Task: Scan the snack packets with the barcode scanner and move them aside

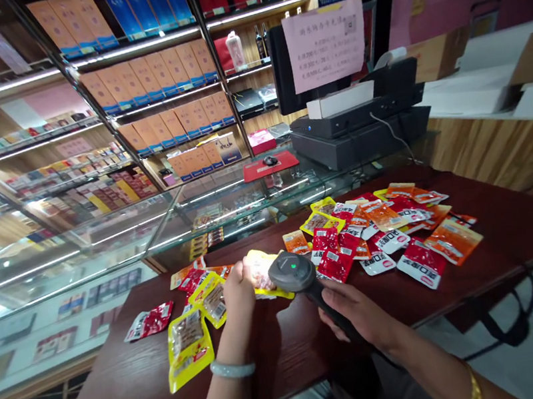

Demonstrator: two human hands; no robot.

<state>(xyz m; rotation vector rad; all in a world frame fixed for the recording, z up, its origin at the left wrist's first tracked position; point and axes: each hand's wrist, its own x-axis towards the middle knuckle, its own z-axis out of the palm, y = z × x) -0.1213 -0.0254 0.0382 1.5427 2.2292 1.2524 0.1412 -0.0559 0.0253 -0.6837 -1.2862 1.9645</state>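
Note:
My left hand (239, 293) pinches the left edge of a yellow snack packet (260, 272) and holds it above the table. Wrapped round the handle of a black barcode scanner (294, 272) is my right hand (353, 310). The scanner's head, with a green light on top, points at the packet and hides part of it. Left of my left hand lie more yellow packets (189, 346), a red and white packet (150, 321) and a few orange ones partly covered. A heap of red, orange and yellow packets (376, 226) spreads beyond my right hand.
The dark red wooden table (125, 390) adjoins a glass display counter (225, 196). On the counter stand a black cash register (360, 124) and a mouse on a red mat (254, 171). Shelves of boxed goods (160, 74) line the back. A black bag strap (514, 329) hangs at the right.

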